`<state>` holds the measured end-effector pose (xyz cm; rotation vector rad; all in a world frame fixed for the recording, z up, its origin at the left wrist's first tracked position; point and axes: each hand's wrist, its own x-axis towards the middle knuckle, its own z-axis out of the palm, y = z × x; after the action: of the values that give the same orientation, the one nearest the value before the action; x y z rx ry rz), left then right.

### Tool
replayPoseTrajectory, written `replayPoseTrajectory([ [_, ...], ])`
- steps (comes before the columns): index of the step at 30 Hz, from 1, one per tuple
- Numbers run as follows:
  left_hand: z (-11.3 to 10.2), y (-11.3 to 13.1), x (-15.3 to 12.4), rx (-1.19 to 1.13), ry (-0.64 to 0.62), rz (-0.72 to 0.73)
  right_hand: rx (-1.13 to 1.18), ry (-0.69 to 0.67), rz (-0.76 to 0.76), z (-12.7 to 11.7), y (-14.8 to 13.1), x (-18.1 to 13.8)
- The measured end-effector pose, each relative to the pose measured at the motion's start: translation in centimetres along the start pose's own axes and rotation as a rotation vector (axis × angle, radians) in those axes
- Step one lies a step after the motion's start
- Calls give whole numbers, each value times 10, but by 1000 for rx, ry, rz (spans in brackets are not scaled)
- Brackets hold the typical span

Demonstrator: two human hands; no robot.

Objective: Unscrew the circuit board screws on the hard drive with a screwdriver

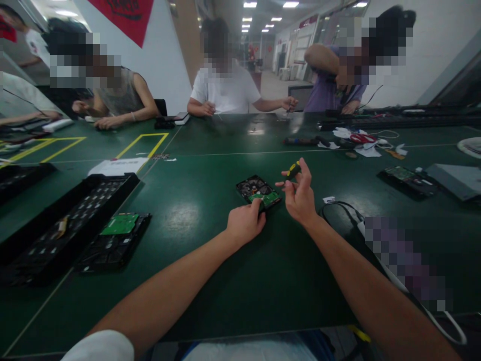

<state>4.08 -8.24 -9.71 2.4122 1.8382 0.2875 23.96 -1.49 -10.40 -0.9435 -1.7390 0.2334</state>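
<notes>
A hard drive (pixel 251 187) lies on the green table in front of me, its green circuit board facing up. My left hand (pixel 245 221) is closed on the drive's near edge, the thumb over the board; the other fingertips are partly hidden. Just right of the drive, my right hand (pixel 299 198) is raised and holds a small black and yellow screwdriver (pixel 293 170) between its fingers. The screwdriver's handle points up to the right. Its tip is too small to make out clearly, and it looks apart from the drive.
Left of my arms are another hard drive (pixel 114 239) and a long black tray (pixel 71 225). A drive (pixel 408 181), a grey metal box (pixel 456 180) and a cable (pixel 343 204) lie to the right. Scraps (pixel 368 149) and a dark tool (pixel 300 141) lie farther back. Several people sit across the table.
</notes>
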Motion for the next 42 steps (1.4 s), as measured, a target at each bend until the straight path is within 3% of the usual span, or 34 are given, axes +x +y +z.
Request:
replayPoseTrajectory([
  [18,2,-1,0,5,27,6,-102,13,16,-5,-1,2],
  [27,-1,1,0,0,-8,-14,-3,-41,10,-5,-5,3],
  [42,2,0,0,4,16,-5,-113,-11,11,-7,0,4],
])
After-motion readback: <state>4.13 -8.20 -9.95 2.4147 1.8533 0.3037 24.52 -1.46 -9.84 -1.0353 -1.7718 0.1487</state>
